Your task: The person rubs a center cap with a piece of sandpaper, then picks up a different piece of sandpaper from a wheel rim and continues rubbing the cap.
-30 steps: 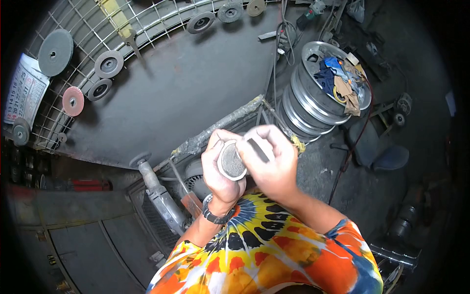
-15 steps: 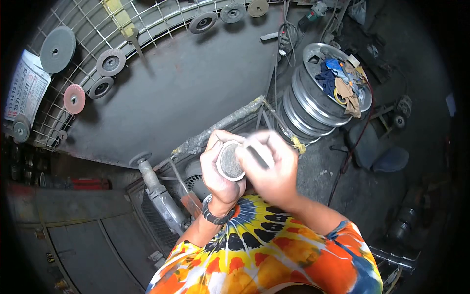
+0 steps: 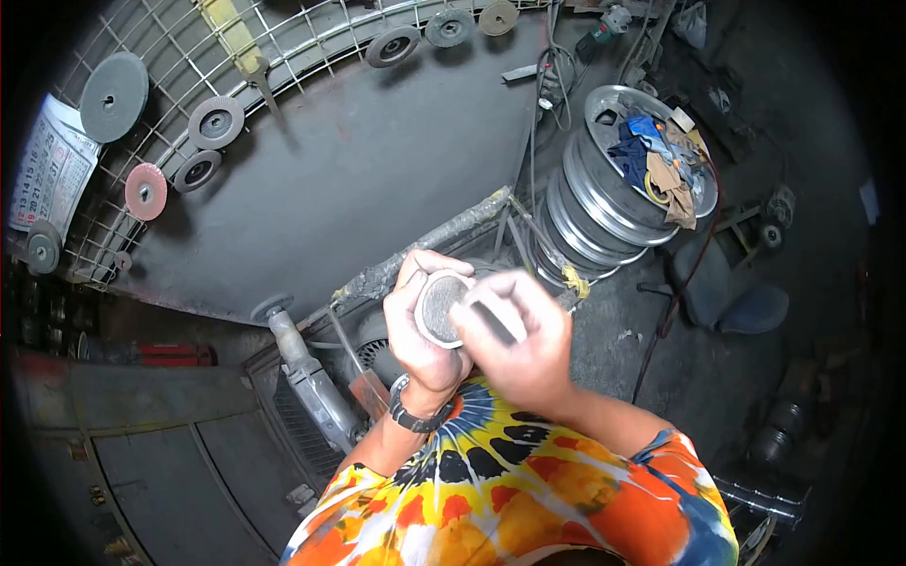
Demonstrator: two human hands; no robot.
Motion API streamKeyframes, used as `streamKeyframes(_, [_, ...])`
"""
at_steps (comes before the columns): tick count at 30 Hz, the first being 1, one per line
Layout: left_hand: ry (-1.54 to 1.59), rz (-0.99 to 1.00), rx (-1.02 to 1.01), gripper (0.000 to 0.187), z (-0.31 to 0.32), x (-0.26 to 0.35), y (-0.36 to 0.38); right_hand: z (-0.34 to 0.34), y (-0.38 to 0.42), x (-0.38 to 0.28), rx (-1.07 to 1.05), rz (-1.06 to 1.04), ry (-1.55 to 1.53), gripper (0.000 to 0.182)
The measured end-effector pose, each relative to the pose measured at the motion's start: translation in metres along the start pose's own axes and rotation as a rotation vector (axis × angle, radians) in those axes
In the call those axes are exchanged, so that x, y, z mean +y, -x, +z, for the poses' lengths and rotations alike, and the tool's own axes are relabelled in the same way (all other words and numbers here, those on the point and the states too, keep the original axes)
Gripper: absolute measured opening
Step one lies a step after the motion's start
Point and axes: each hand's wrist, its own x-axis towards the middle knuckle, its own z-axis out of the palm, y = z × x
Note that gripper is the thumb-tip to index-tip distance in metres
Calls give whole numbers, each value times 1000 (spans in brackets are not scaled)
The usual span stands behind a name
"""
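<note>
My left hand [image 3: 411, 332] is wrapped round a round piece [image 3: 440, 304] with a pale rim and a speckled grey face, which is turned up toward me. I cannot make out its exact kind. Fingers of my right hand [image 3: 530, 351] are closed round a small dark strip [image 3: 498, 322], smeared by motion. My right fingertips lie over the right side of the grey face; whether the strip itself touches it is hidden. Both hands are close together in front of my chest.
Stacked metal wheel rims [image 3: 604, 203] carry rags and tape at the right. A bench grinder [image 3: 316, 387] stands at lower left, behind a taped rail [image 3: 425, 247]. Several abrasive discs [image 3: 215, 123] hang on a wire grid [image 3: 311, 42] above a grey panel [image 3: 377, 160]. A stool [image 3: 727, 292] is at right.
My right hand has shifted slightly down and left over the grey face, still blurred. The left hand keeps its hold on the round piece, almost still.
</note>
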Motion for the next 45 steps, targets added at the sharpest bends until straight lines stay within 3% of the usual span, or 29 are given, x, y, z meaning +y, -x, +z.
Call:
streamKeyframes(3, [-84,3,-7,43,1,-1,2,-1,-8,-1,-3,-1,11,21])
streamKeyframes(5, [68,22,27,44,2,-8,0,-1,-16,2,19,162,-121,20])
streamKeyframes(6, [21,42,4,44,1,-7,1,1,-10,3,39,51,-52,19])
streamKeyframes(9, [-40,23,17,42,-2,-1,1,-2,4,1,-61,-26,41,18])
streamKeyframes(12, [23,68,26,42,2,-7,1,-1,-20,0,16,247,-248,22])
streamKeyframes(13, [7,88,25,42,2,-6,0,-1,-15,-1,12,241,-250,22])
streamKeyframes(14, [-97,100,25,42,2,-1,1,-2,-2,-1,-53,111,-120,20])
streamKeyframes(16, [-10,76,35,41,0,-3,-1,-1,1,3,-96,-62,65,17])
streamKeyframes(17, [82,55,35,41,0,-4,-1,0,-9,4,-9,-29,7,20])
streamKeyframes(19, [152,10,35,40,3,-2,1,0,-19,1,0,255,-233,20])
streamKeyframes(20, [57,43,38,41,3,-1,1,2,-13,5,24,3,-59,19])
streamKeyframes(23, [-5,62,63,41,0,-2,1,-1,2,5,-89,-72,58,17])
streamKeyframes(25, [72,51,77,41,1,-4,-1,1,-18,6,13,143,-204,19])
streamKeyframes(26, [-16,82,48,41,-1,-5,1,0,-18,0,21,208,-169,21])
streamKeyframes(27, [-16,88,48,41,0,-4,-1,2,-9,6,36,31,-5,21])
streamKeyframes(30, [-24,105,40,40,4,2,-1,-1,2,2,-87,-11,25,20])
streamKeyframes(33, [34,93,36,42,0,-7,-2,3,-17,8,18,138,-142,19])
streamKeyframes(35, [5,95,43,41,1,-2,-1,5,1,2,-21,-29,-22,19])
streamKeyframes(37, [-92,42,36,40,-2,3,1,3,0,0,-80,-70,25,18])
streamKeyframes(40, [31,46,53,40,1,-6,1,6,-19,9,27,82,-90,18])
streamKeyframes(41, [29,46,42,41,1,-5,1,6,-15,1,43,-85,34,18])
streamKeyframes(42, [-173,97,-1,40,-2,0,1,4,-7,-4,-19,-138,70,18])
streamKeyframes(43, [-175,93,7,40,-3,-1,2,0,0,-6,-84,-184,107,19])
streamKeyframes(45, [38,-4,47,38,-3,-5,0,5,-14,5,-1,-138,45,22])
